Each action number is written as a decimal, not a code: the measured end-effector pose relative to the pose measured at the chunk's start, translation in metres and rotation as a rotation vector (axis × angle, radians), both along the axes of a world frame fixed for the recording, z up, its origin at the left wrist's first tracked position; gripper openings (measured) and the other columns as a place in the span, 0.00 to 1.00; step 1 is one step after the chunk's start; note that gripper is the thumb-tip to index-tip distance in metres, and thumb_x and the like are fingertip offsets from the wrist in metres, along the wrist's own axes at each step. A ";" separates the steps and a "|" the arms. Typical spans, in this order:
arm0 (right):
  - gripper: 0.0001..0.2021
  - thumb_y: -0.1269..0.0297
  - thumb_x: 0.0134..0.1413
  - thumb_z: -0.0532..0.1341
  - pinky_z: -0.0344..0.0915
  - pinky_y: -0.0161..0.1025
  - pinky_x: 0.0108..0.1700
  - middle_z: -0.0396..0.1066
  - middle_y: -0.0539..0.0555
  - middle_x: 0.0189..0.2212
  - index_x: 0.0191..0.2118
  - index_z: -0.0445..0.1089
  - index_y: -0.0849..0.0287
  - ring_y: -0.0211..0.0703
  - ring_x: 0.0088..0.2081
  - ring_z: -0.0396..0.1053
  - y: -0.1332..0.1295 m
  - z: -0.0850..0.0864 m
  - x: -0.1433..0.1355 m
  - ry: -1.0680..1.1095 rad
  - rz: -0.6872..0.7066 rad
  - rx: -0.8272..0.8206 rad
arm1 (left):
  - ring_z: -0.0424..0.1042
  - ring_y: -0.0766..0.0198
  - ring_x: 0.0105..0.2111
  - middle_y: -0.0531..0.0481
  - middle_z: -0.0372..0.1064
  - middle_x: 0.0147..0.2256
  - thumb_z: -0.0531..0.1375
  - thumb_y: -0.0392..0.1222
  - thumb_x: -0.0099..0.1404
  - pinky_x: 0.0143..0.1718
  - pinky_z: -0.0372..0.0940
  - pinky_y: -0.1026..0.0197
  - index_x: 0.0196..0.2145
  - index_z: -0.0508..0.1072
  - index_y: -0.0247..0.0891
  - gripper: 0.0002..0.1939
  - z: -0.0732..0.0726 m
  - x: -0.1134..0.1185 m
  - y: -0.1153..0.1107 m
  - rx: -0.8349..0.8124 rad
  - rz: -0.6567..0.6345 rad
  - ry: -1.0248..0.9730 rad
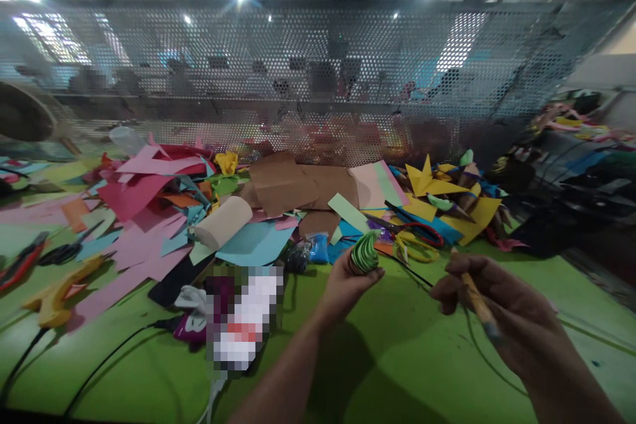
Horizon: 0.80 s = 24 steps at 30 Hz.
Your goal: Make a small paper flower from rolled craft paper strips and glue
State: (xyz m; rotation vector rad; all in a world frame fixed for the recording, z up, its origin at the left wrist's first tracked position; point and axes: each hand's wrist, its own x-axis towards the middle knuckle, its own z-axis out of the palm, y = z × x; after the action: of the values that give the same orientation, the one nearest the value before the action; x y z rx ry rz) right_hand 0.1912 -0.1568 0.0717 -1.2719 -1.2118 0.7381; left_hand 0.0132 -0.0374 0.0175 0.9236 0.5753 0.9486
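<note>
My left hand (346, 288) is closed around a small green roll of paper (365, 253) with dark stripes coiling round it. To the right, my right hand (489, 298) is raised above the table, its fingers curled around a slim wooden stick (477, 301) with a greyish end. A thin dark rod (411, 271) runs between the two hands and reaches the fingertips of the right one; I cannot tell whether they grip it. Just beyond the hands lie yellow-handled scissors (417, 248) and red-and-black-handled scissors (422, 233).
Colored paper scraps (149, 225) and brown sheets (283, 182) cover the green table (397, 371). Left lie a glue gun (57, 298), a pale paper roll (224, 222) and a blurred white object (251, 321) with a cable. Yellow paper stars (427, 179) lie right. A perforated metal screen (318, 79) stands behind.
</note>
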 end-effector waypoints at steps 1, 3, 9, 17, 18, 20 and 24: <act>0.14 0.51 0.57 0.64 0.70 0.37 0.24 0.75 0.52 0.25 0.44 0.74 0.52 0.44 0.24 0.72 0.000 0.000 0.001 -0.069 -0.046 -0.006 | 0.61 0.70 0.28 0.55 0.66 0.27 0.78 0.47 0.38 0.33 0.60 0.66 0.31 0.74 0.35 0.25 0.000 0.000 0.000 0.003 0.001 -0.005; 0.13 0.50 0.59 0.62 0.69 0.36 0.24 0.73 0.52 0.24 0.41 0.77 0.52 0.43 0.24 0.72 0.003 0.003 0.002 -0.296 -0.127 -0.024 | 0.61 0.69 0.29 0.55 0.66 0.27 0.77 0.46 0.39 0.33 0.59 0.66 0.33 0.75 0.35 0.25 0.001 -0.001 0.000 0.010 0.007 -0.004; 0.15 0.47 0.61 0.58 0.74 0.44 0.43 0.79 0.54 0.39 0.36 0.78 0.48 0.53 0.42 0.77 0.015 0.019 -0.005 -0.782 -0.054 0.039 | 0.61 0.69 0.28 0.56 0.66 0.26 0.76 0.45 0.42 0.32 0.59 0.66 0.34 0.76 0.35 0.23 -0.001 -0.001 0.000 0.020 0.013 0.011; 0.14 0.51 0.63 0.58 0.75 0.45 0.39 0.80 0.53 0.43 0.48 0.74 0.47 0.53 0.41 0.79 0.015 0.013 -0.002 -0.948 -0.020 -0.004 | 0.63 0.69 0.28 0.54 0.70 0.27 0.76 0.40 0.42 0.34 0.60 0.66 0.31 0.76 0.35 0.19 0.003 -0.001 0.001 0.031 -0.002 -0.045; 0.12 0.52 0.63 0.57 0.75 0.44 0.39 0.80 0.53 0.42 0.46 0.74 0.47 0.53 0.41 0.79 0.014 0.014 -0.002 -0.961 -0.007 0.014 | 0.62 0.69 0.27 0.54 0.69 0.26 0.76 0.40 0.41 0.32 0.59 0.66 0.30 0.75 0.34 0.19 0.003 0.000 0.001 0.025 0.003 -0.041; 0.11 0.53 0.64 0.57 0.75 0.45 0.40 0.81 0.52 0.41 0.44 0.75 0.47 0.52 0.40 0.79 0.014 0.017 -0.001 -0.995 0.010 0.051 | 0.61 0.69 0.26 0.55 0.68 0.25 0.76 0.39 0.39 0.31 0.58 0.67 0.29 0.75 0.35 0.19 0.003 0.000 0.002 0.015 0.014 -0.032; 0.11 0.55 0.64 0.56 0.75 0.44 0.41 0.81 0.52 0.41 0.44 0.75 0.48 0.51 0.41 0.79 0.013 0.018 -0.002 -1.041 0.029 0.044 | 0.60 0.70 0.25 0.56 0.66 0.23 0.76 0.38 0.36 0.29 0.57 0.67 0.28 0.73 0.35 0.20 0.000 0.002 0.005 0.014 0.017 -0.025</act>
State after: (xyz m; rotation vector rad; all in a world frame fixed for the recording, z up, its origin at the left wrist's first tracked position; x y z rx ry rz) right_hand 0.1894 -0.1435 0.0902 -1.6578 -2.0451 0.0016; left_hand 0.0150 -0.0322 0.0171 0.9198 0.5570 0.9793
